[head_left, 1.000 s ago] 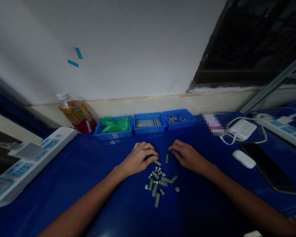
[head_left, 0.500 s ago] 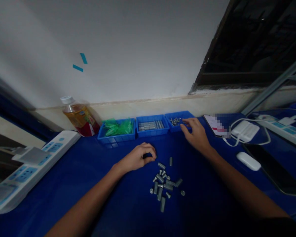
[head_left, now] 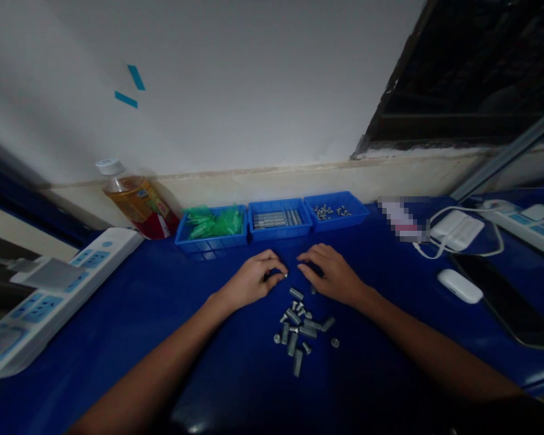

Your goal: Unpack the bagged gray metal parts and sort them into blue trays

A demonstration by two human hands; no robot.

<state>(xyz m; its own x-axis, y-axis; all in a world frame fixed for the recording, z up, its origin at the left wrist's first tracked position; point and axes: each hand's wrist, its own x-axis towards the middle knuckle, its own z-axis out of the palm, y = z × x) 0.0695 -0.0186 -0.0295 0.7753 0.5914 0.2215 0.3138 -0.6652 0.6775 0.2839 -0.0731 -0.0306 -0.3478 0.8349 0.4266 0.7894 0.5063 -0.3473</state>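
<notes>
The person's left hand (head_left: 254, 281) and right hand (head_left: 333, 278) are bare. The left forearm (head_left: 163, 362) and right forearm (head_left: 435, 356) are bare too, as far as the lower edge of the view. Both forearms are slim and narrow towards the wrists. The dim light makes nails and finer marks too dark to tell.

Two hands (head_left: 252, 282), three bins (head_left: 278, 233), one bottle (head_left: 136, 205)

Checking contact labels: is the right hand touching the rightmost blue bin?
Apart. Head view: the right hand lies nearer the person, and a strip of blue table shows between it and the front wall of the rightmost blue bin.
</notes>
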